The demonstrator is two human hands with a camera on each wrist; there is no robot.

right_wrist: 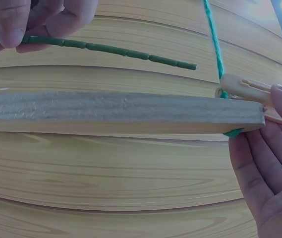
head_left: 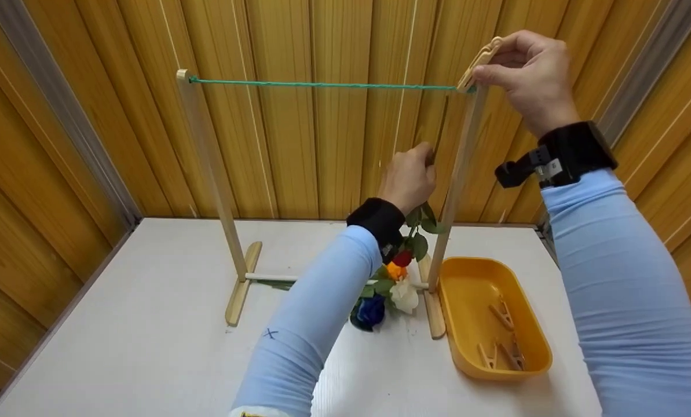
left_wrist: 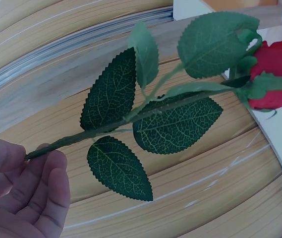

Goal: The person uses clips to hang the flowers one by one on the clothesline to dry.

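Observation:
My left hand [head_left: 408, 179] pinches the stem of a red artificial rose [left_wrist: 277, 74], which hangs head down beside the right post of a wooden frame. In the right wrist view the bare end of the green stem [right_wrist: 131, 52] points up, apart from the green cord [head_left: 322, 85]. My right hand [head_left: 539, 81] grips a wooden clothespin [head_left: 478, 63] by its upper part. The clothespin's lower end sits at the cord, close to where it is tied to the right post [head_left: 460, 168]. Whether its tip is clamped on the cord I cannot tell.
Orange, white [head_left: 404, 296] and blue [head_left: 371, 311] roses lie on the white table [head_left: 148, 347] at the frame's base. A yellow tub [head_left: 467, 313] with several clothespins [head_left: 503, 315] stands to the right. Wood-patterned walls [head_left: 339, 145] rise behind the left post [head_left: 212, 174].

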